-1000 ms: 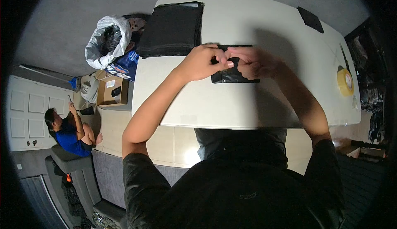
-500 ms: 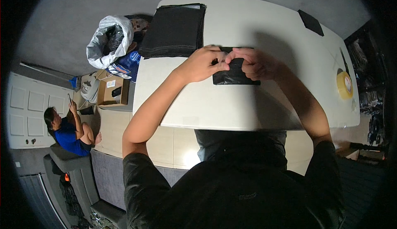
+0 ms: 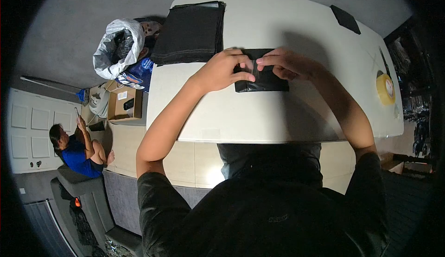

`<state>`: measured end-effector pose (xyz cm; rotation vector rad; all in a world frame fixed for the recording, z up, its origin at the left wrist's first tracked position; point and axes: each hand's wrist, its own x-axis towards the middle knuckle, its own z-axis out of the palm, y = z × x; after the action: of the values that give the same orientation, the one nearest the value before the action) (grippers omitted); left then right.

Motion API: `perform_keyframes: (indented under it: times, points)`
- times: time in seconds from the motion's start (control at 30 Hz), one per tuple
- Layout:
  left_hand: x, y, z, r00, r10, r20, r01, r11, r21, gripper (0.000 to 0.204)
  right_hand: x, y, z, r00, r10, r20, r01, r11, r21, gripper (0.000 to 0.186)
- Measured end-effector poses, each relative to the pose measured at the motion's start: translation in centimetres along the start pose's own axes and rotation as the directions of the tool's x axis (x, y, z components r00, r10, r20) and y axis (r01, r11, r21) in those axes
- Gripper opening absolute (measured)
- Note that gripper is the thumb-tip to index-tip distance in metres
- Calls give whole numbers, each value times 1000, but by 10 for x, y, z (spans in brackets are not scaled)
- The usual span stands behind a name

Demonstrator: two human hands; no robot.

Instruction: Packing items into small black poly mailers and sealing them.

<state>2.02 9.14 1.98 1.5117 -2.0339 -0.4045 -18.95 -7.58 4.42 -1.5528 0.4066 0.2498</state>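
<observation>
A folded black plastic packet (image 3: 263, 85) lies on the white table (image 3: 208, 118), its glossy lower edge towards me. My left hand (image 3: 225, 71) rests on the packet's left side, fingers bent, the thumb stretched out apart from them. From the right, my right hand (image 3: 289, 65) reaches over the packet with its index finger extended and the other fingers partly curled beneath. Between the two sets of fingertips, a pale, shiny strip (image 3: 251, 65) shows on the black surface, perhaps clear tape. A small gap separates the hands.
A stack of black sheets or bags (image 3: 187, 32) lies at the table's far left. To the right are a yellow tape roll (image 3: 385, 89) and a black flat piece (image 3: 345, 19). Beyond the left edge stand a white sack (image 3: 118, 48) and a cardboard box (image 3: 124, 101). A person (image 3: 79, 148) sits farther left.
My right fingers, curled and touching the left fingertips before, have stretched out and come apart from them. My left fingers have spread slightly. The packet stays flat on the table.
</observation>
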Motion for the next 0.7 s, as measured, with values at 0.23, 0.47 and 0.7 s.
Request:
perform_keyframes:
  times: [0.23, 0.47, 0.7]
  points:
    - [-3, 2, 2, 999, -29, -21, 29, 999, 43, 52, 5, -9, 4, 980, 73, -187, -121, 957, -263, 39]
    - [-1, 2, 6, 998, -52, -17, 53, 997, 61, 54, 8, -1, -5, 968, 83, -235, -163, 924, -346, 39]
    - [-2, 4, 3, 999, -28, -33, 30, 997, 65, 54, 9, 1, -7, 973, 73, -220, -153, 914, -376, 39]
